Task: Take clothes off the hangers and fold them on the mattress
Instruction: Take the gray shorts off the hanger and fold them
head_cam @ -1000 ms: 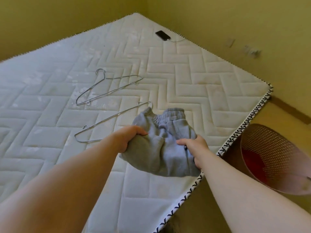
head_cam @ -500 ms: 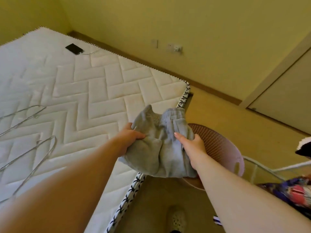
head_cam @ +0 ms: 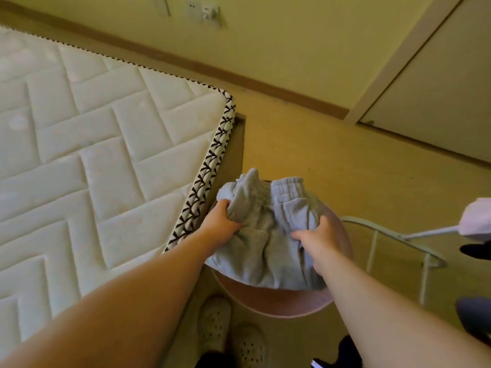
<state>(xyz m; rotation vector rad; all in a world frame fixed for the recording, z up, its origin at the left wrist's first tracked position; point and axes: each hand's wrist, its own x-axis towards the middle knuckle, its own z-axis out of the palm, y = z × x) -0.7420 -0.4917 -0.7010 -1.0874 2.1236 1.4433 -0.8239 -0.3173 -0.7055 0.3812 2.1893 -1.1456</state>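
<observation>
Folded grey sweatpants are held above the pink basket, beside the mattress edge. Left hand grips their left side, right hand grips their right side, fingers curled into the cloth.

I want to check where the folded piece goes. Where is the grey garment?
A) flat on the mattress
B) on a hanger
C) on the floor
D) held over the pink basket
D: the left hand and the right hand grip the grey garment, and the pink basket shows directly under it.
</observation>
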